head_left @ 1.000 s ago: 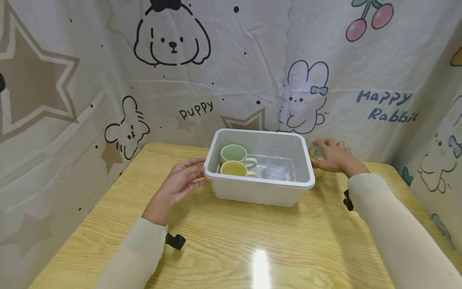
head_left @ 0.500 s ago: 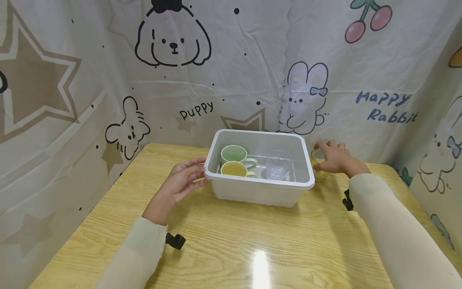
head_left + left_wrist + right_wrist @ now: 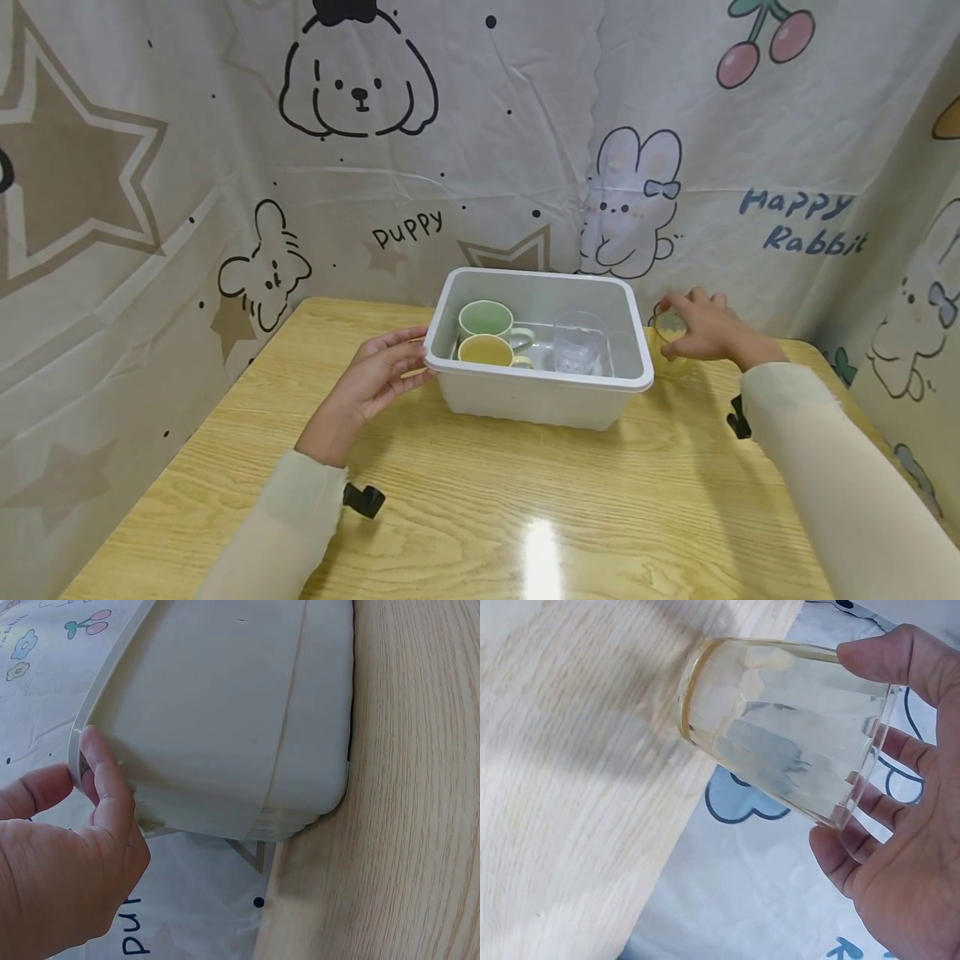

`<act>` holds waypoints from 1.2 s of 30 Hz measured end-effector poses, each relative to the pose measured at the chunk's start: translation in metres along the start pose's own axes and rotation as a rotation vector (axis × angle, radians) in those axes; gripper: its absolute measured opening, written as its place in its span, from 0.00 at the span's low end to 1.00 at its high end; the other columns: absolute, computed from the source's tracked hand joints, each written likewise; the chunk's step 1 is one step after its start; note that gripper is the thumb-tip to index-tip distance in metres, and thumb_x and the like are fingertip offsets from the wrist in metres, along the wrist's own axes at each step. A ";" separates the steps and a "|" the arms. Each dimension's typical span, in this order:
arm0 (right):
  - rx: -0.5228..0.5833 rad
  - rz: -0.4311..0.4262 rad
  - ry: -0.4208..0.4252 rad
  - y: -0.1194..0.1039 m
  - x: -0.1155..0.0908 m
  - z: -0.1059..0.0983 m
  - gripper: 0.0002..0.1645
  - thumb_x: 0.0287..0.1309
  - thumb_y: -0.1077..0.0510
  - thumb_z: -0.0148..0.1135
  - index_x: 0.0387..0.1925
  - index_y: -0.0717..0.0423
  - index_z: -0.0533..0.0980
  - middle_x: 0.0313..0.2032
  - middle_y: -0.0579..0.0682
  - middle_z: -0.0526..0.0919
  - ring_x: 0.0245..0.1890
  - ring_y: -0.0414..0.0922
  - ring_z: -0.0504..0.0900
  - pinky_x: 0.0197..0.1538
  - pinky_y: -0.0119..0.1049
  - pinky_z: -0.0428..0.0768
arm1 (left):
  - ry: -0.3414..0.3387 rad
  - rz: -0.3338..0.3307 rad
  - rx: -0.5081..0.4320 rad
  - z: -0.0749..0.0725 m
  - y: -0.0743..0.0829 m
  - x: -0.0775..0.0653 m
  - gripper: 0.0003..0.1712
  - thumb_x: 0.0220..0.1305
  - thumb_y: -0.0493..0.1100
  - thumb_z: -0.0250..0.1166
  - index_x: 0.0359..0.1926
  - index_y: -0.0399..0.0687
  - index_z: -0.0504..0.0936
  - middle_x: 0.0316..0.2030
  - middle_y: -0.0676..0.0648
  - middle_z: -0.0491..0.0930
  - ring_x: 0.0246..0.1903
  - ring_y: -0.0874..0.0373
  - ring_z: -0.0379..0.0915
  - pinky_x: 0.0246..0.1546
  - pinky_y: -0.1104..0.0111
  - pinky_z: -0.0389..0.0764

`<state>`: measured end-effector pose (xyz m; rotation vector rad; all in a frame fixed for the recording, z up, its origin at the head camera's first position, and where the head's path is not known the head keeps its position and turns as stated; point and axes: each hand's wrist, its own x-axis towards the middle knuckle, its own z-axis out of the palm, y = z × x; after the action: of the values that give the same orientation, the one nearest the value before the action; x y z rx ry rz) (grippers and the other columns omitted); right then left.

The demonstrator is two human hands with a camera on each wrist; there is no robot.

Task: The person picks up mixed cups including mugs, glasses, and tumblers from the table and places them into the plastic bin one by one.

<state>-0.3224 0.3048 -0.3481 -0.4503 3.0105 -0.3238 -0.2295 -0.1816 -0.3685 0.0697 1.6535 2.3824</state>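
Observation:
My left hand (image 3: 375, 375) holds the left rim of a white plastic bin (image 3: 532, 402) on the table; in the left wrist view, thumb and fingers pinch that rim (image 3: 77, 746). Inside the bin are a green mug (image 3: 486, 317) at the back left, a yellow mug (image 3: 482, 352) in front of it, and clear glassware (image 3: 576, 346) on the right. Right of the bin, my right hand (image 3: 708, 327) grips a yellow-tinted faceted drinking glass (image 3: 787, 724) near its mouth, thumb on one side, fingers on the other. Its base is at the table surface; whether it touches, I cannot tell.
The wooden table (image 3: 465, 508) extends toward me in front of the bin. A printed cloth (image 3: 510, 150) hangs close behind the table's back edge and along both sides.
My right hand has shifted slightly to the right, away from the bin, and the glass has moved with it. The left hand and bin have stayed in place.

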 end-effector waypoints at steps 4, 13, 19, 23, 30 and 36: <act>-0.007 -0.019 -0.001 0.002 -0.004 -0.006 0.44 0.45 0.50 0.75 0.63 0.57 0.67 0.58 0.72 0.65 0.48 0.67 0.60 0.43 0.62 0.74 | 0.003 -0.004 0.000 0.000 0.000 0.000 0.27 0.72 0.30 0.58 0.69 0.33 0.67 0.63 0.37 0.71 0.45 0.56 0.79 0.51 0.62 0.86; -0.048 -0.057 -0.010 0.001 -0.009 -0.018 0.48 0.34 0.58 0.78 0.63 0.57 0.70 0.59 0.70 0.67 0.51 0.66 0.62 0.47 0.64 0.72 | -0.001 -0.004 0.014 0.000 -0.001 0.000 0.28 0.73 0.30 0.58 0.71 0.33 0.65 0.64 0.37 0.71 0.45 0.56 0.79 0.53 0.60 0.85; -0.071 -0.080 -0.023 -0.003 -0.014 -0.029 0.48 0.32 0.62 0.79 0.62 0.57 0.71 0.59 0.70 0.68 0.52 0.67 0.63 0.47 0.64 0.74 | -0.001 -0.005 0.022 0.000 0.000 0.000 0.28 0.73 0.31 0.58 0.71 0.33 0.65 0.65 0.36 0.70 0.46 0.56 0.79 0.59 0.56 0.81; -0.068 -0.080 -0.034 -0.009 -0.019 -0.039 0.48 0.31 0.64 0.79 0.62 0.57 0.72 0.60 0.68 0.69 0.54 0.68 0.63 0.47 0.66 0.76 | -0.002 -0.006 0.026 0.001 0.000 0.001 0.28 0.73 0.31 0.58 0.71 0.33 0.65 0.67 0.34 0.67 0.46 0.56 0.79 0.60 0.57 0.81; -0.051 -0.072 -0.040 -0.016 -0.025 -0.057 0.50 0.29 0.65 0.80 0.63 0.55 0.72 0.60 0.67 0.69 0.55 0.67 0.64 0.48 0.71 0.77 | -0.001 -0.009 0.028 0.001 0.001 0.002 0.28 0.73 0.30 0.57 0.72 0.33 0.65 0.69 0.33 0.66 0.46 0.56 0.79 0.61 0.54 0.79; -0.066 -0.053 -0.043 -0.023 -0.029 -0.070 0.51 0.29 0.66 0.81 0.63 0.54 0.72 0.62 0.66 0.68 0.57 0.67 0.64 0.50 0.73 0.76 | 0.002 -0.007 0.025 0.000 0.000 0.002 0.28 0.73 0.30 0.57 0.71 0.32 0.65 0.68 0.33 0.66 0.45 0.56 0.79 0.55 0.59 0.84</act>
<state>-0.2956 0.3061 -0.2731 -0.5360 2.9784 -0.2155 -0.2311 -0.1812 -0.3683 0.0656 1.6818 2.3578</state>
